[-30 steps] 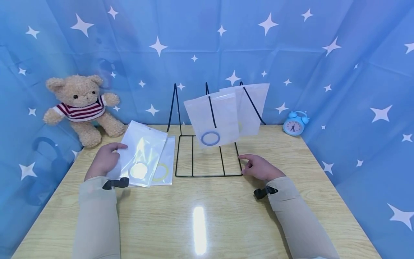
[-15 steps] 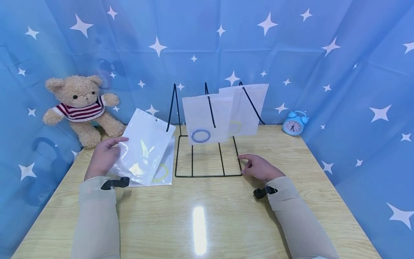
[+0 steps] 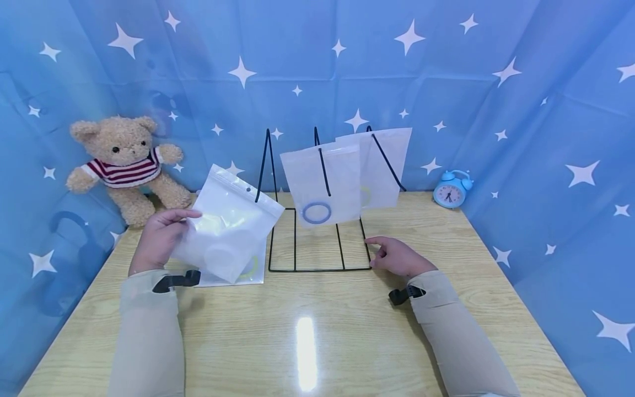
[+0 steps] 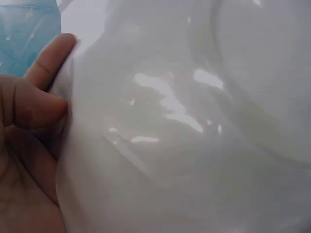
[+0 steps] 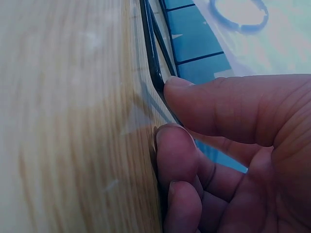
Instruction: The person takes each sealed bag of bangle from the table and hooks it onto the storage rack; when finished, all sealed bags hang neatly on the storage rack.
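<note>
Translucent and shiny, a pouch [image 3: 230, 220] is slanting near 1 prong [image 3: 263, 165] of the black rack [image 3: 319, 270], the left hand [image 3: 161, 238] pinching its edge between thumb and fingers. The right hand [image 3: 398, 257] is gripping the rack's near right corner, thumb and fingers sitting close together.

Blue curtain [image 3: 288, 33] (starry), wooden table [image 3: 238, 342].

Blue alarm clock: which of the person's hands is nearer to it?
Right. The right hand touches the black rack, left of the clock and nearer the camera; the left hand is much farther left, holding a white bag.
</note>
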Motion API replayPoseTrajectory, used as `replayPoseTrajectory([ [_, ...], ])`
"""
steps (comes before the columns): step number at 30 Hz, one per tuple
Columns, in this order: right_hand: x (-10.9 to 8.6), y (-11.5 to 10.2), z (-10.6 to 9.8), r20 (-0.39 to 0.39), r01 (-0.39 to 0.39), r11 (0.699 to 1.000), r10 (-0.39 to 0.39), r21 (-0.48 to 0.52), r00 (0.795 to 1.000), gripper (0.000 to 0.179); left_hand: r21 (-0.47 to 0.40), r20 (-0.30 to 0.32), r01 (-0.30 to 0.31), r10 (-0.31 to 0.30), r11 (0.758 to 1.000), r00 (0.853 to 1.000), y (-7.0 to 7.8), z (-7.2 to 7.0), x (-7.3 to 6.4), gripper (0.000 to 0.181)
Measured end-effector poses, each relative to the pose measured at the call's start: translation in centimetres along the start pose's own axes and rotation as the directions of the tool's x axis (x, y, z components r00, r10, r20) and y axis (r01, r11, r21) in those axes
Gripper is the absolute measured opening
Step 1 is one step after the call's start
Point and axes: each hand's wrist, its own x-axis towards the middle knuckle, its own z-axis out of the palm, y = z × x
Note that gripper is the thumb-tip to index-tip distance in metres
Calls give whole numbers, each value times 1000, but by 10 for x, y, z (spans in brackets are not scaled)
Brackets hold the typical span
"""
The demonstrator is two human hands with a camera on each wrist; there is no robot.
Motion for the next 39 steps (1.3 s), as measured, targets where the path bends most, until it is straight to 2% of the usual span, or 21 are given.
replayPoseTrajectory([
  [4,0,0,0,1,2,1000,-2,-4,1000,66,-131,26,-94,98,987,995,6,3,-4,41],
  [7,-1,0,0,1,3,1000,-3,-9,1000,66,-240,42,-153,168,959,985,10,5,-7,44],
  [11,0,1,0,-2,5,1000,-5,-17,1000,66,-337,53,-217,248,916,967,15,7,-10,49],
  [15,0,1,0,-1,5,1000,-5,-28,1000,66,-424,46,-248,295,871,954,15,9,-11,51],
  [20,1,1,0,-1,3,999,-3,-37,1000,65,-484,15,-281,329,829,944,14,8,-12,51],
  [25,1,1,-1,-3,3,999,-3,-40,1000,65,-537,19,-320,391,780,920,12,7,-10,52],
  [30,1,2,-1,0,3,999,-3,-34,1000,65,-554,47,-339,435,760,899,16,11,-10,50],
  [32,1,2,-1,1,4,1000,-4,-30,1000,65,-554,69,-348,458,756,886,17,14,-10,51],
  [34,1,3,-1,0,4,1000,-4,-24,1000,65,-560,100,-356,488,748,867,18,17,-8,52],
  [37,1,3,-1,1,9,1000,-9,-22,1000,66,-549,132,-355,498,757,857,19,21,-7,56],
  [39,1,3,-1,2,11,1000,-10,-23,1000,66,-547,142,-348,493,762,858,18,23,-7,58],
])
